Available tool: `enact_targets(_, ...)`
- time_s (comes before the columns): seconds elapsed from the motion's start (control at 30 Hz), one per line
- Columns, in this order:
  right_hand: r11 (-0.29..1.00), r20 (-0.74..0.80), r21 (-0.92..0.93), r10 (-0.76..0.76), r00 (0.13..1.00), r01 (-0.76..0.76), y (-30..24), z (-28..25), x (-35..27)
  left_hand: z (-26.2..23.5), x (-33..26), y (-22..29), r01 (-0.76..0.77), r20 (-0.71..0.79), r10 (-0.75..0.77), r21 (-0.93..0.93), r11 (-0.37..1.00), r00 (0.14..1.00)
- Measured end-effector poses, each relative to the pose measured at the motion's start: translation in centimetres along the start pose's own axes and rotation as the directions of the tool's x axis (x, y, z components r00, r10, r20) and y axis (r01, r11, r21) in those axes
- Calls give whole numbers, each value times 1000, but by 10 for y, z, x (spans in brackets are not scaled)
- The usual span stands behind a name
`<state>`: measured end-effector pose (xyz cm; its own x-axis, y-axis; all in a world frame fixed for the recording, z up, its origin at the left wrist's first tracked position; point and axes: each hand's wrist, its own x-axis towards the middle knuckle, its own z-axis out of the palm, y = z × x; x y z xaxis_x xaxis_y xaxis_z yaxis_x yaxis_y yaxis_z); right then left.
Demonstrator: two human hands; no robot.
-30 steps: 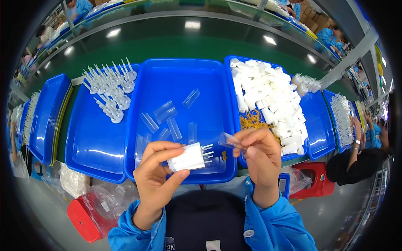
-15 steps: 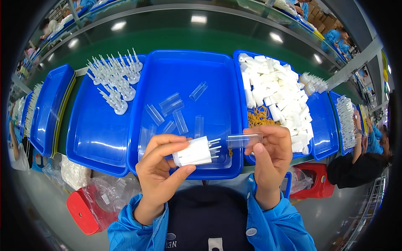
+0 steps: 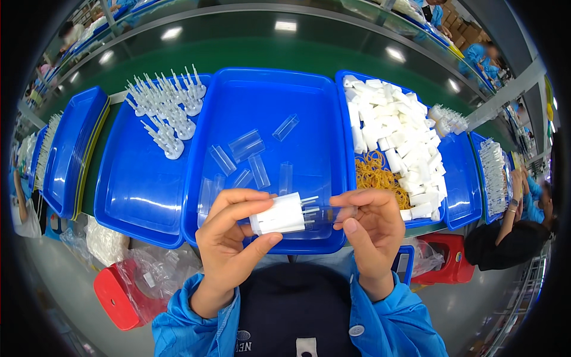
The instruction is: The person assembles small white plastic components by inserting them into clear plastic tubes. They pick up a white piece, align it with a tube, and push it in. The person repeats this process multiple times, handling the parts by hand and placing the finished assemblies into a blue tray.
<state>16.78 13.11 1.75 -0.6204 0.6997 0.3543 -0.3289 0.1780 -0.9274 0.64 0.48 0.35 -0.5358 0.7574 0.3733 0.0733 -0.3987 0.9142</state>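
Observation:
My left hand (image 3: 229, 250) is closed around a bundle of white tubes (image 3: 281, 215), with several thin white pins sticking out of its right end. A pale round base shows at the bundle's left end. Between my right thumb and fingers is a transparent plastic tube (image 3: 326, 218). Its left end surrounds the tips of the pins; how far it reaches over the bundle is hard to make out. My right hand (image 3: 376, 235) holds the tube's right end. Both hands are above the near edge of the middle blue tray (image 3: 291, 89).
Loose transparent tubes (image 3: 245, 146) lie in the middle tray. The right tray contains white tubes (image 3: 395, 128) and yellow rubber bands (image 3: 376, 172). Several white pin clusters (image 3: 169, 107) stand in the left tray (image 3: 137, 208). A red stool (image 3: 122, 297) is below left. Co-workers sit farther off.
My right hand has moved left, bringing the transparent tube from just beside the pins to around their tips. My left hand still grips the white bundle, almost unmoved.

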Motion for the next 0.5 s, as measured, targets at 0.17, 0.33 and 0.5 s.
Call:
enact_targets(0.17, 1000, 1, 21, 0, 1000, 0, 3, 2, -2, 1, -1, -2, 13, -14, -13, -4, 1000, 1000)
enact_targets(0.33, 1000, -28, 14, -21, 999, 21, 4, 7, -3, 5, -3, 1, 63, -31, -62, 24, 998, 998)
enact_targets(0.5, 996, -22, -30, -89, 996, 89, 10, 8, -5, 4, -4, -2, 18, -2, -18, 67, 998, 1000)
